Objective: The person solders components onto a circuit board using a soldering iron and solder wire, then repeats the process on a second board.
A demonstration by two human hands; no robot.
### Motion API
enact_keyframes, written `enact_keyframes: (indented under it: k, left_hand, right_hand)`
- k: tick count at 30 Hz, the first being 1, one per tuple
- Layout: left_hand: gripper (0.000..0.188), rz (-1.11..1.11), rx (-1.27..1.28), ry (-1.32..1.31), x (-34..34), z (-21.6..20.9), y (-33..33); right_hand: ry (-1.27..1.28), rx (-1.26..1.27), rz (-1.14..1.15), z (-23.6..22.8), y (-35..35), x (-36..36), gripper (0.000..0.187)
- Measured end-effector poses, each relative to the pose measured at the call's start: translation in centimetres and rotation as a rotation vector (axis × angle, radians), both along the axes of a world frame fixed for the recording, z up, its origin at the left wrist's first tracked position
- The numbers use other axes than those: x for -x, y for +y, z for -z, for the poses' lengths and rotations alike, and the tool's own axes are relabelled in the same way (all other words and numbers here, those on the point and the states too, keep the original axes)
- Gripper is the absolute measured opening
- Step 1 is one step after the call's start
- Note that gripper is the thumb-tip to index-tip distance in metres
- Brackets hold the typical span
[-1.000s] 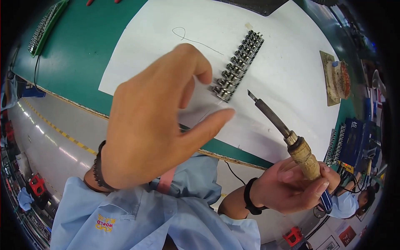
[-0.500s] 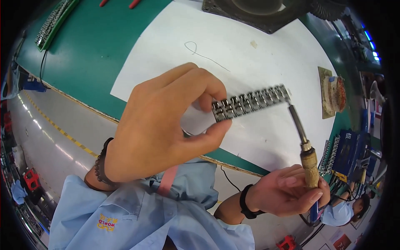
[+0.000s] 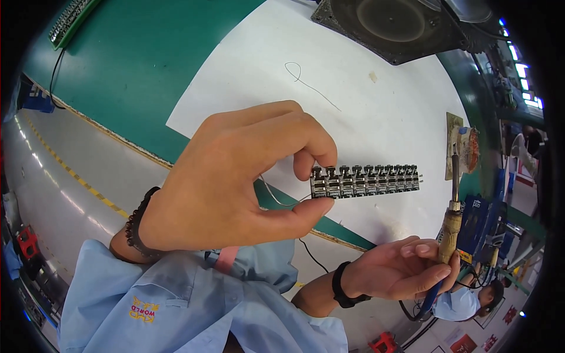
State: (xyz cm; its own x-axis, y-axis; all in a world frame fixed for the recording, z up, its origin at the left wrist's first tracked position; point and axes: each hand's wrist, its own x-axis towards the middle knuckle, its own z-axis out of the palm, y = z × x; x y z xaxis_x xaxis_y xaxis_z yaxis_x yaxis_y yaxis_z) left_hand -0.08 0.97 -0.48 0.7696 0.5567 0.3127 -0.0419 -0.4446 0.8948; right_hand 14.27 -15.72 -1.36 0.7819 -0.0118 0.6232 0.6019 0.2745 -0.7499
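My left hand (image 3: 241, 176) pinches the left end of a strip of small circuit boards with shiny metal parts (image 3: 368, 181) between thumb and fingers, above the white sheet. A thin silvery wire (image 3: 274, 197) curves behind that hand toward the strip's end; where it is held I cannot make out. In my right hand (image 3: 406, 267) is a soldering iron (image 3: 452, 226), gripped by its worn tan handle and pointing away from me. Its metal tip overlaps the near side of a round, crusted holder (image 3: 468, 150); whether they touch is unclear. The iron is apart from the strip.
A white sheet (image 3: 247, 76) covers part of the green tabletop (image 3: 135, 70), with a loose bent wire (image 3: 315, 88) on it. A black square-framed device (image 3: 391, 26) stands at the far side. A green tray of metal parts (image 3: 69, 23) lies far left. A person (image 3: 462, 303) sits at right.
My right hand has moved the soldering iron from the strip's right end over to the round holder. The strip has come nearer and turned level. The view has shifted slightly.
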Motion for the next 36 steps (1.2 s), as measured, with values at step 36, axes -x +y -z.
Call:
enact_keyframes:
  k: [36]
  left_hand:
    - [0.028, 0.015, 0.162, 0.118, 2.8, -3.2, 1.0]
  right_hand:
    - [0.183, -0.016, 0.124, -1.1, -0.2, 0.6, 0.031]
